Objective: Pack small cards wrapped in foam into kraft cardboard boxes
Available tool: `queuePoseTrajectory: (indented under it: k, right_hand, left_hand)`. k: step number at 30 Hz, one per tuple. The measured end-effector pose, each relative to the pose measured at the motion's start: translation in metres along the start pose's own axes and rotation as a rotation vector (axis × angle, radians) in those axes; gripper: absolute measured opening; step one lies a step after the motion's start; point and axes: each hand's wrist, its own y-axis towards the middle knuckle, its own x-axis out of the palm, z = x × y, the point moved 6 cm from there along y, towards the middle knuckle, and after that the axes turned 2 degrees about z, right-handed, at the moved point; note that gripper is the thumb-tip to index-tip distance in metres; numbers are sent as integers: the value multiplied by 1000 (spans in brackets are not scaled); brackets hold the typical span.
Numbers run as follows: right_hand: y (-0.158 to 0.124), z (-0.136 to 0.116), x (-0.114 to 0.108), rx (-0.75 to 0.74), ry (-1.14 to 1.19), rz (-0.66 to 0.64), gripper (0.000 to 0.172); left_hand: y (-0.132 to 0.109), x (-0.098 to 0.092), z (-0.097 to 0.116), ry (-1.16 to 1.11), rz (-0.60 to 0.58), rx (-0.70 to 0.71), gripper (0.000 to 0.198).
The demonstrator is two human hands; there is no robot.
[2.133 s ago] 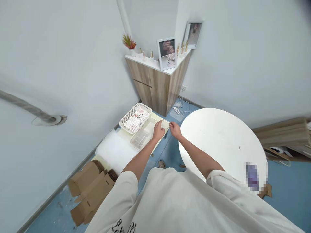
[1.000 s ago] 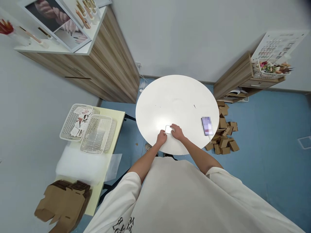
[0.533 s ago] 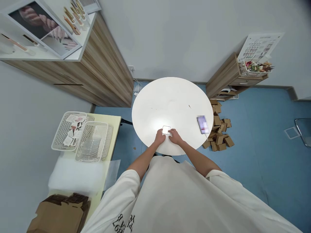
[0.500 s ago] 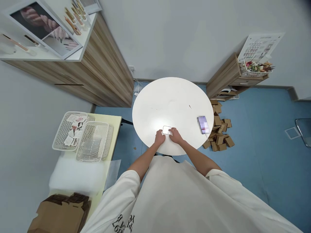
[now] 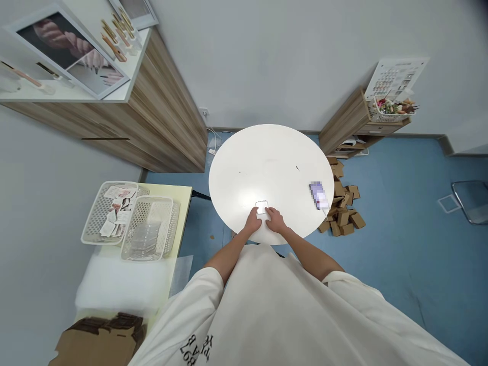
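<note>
A small, flat, clear rectangular case point(image 5: 262, 207) with rounded corners lies near the front edge of the white oval table point(image 5: 267, 152). My left hand point(image 5: 253, 222) is closed at its lower left corner. On the other side, my right hand point(image 5: 275, 221) has its thumb and fingers closed at the right edge. Glare on the tabletop makes it hard to see whether anything lies in the case. A phone-like purple object point(image 5: 318, 195), blurred out, rests on the table to the right, with a white cable at its lower end.
On a side table to the left stand two white baskets point(image 5: 150, 229), one with cards, one with clear plastic pieces. Below them are white sheeting point(image 5: 122, 279) and flattened cardboard point(image 5: 95, 348). Small brown boxes point(image 5: 345, 213) are piled on the floor right of the oval table.
Both hands have slid slightly toward my body along the case's sides, now gripping nearer its lower corners. The view has shifted a little.
</note>
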Motion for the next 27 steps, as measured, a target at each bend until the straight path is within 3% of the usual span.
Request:
queuePoseTrajectory:
  k: [4, 10, 16, 27]
  right_hand:
    - [-4, -5, -4, 46, 80, 97, 59]
    - [-1, -19, -33, -24, 141, 255, 39]
    - [4, -28, -48, -65, 94, 199, 36]
    - [17, -33, -50, -96, -57, 61, 35]
  left_hand:
    - [-4, -6, 2, -84, 69, 42, 64]
    - [1, -29, 13, -153, 275, 135, 41]
    - [12, -41, 18, -153, 313, 142, 25]
    - [21, -39, 12, -68, 249, 36, 29]
